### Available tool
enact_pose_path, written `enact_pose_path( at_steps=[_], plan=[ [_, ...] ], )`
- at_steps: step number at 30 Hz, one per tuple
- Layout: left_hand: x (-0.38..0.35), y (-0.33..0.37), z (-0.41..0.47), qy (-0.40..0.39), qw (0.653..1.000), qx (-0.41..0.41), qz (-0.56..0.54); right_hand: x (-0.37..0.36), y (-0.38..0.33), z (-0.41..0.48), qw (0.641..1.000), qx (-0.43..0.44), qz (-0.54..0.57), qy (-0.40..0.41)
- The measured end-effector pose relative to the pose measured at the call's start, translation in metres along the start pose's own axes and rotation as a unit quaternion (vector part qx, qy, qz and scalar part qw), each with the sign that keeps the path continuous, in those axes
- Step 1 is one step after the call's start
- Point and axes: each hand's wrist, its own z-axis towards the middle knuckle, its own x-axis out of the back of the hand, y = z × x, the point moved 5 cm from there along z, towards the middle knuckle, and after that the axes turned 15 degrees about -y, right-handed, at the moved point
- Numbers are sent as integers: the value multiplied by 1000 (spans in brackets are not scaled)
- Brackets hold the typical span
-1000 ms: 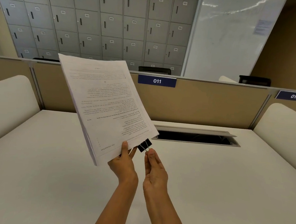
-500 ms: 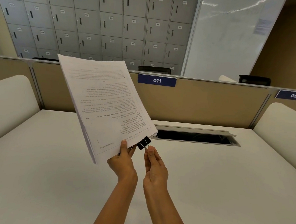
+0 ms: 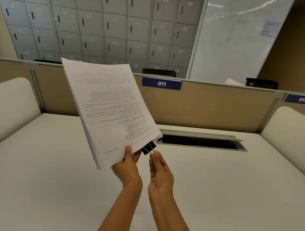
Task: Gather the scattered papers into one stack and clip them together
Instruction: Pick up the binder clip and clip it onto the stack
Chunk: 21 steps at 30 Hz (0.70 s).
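A thick stack of printed white papers [image 3: 110, 110] is held up in the air above the white desk [image 3: 53, 180], tilted back with the text upside down. My left hand [image 3: 128, 166] grips its near bottom edge, thumb on the front sheet. A black binder clip [image 3: 149, 148] sits at the stack's lower right corner, its jaws at the paper edge. My right hand [image 3: 159, 170] pinches the clip's wire handles with its fingertips.
An open cable tray slot [image 3: 200, 142] lies in the desk behind the hands. Beige partitions with signs 011 [image 3: 161, 83] and 012 [image 3: 302, 99] close the back. White padded side panels [image 3: 6, 108] stand left and right. Grey lockers fill the far wall.
The clip has moved slightly up into the stack's lower right corner, with my right hand following. The stack and my left hand have barely shifted.
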Motion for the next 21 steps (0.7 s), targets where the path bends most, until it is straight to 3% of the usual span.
enact_pose_path(
  at_steps=[21],
  plan=[
    [-2,-2,-1,0,1000,-14,2,-8,-1,8,1000,17,-8,12]
  ],
)
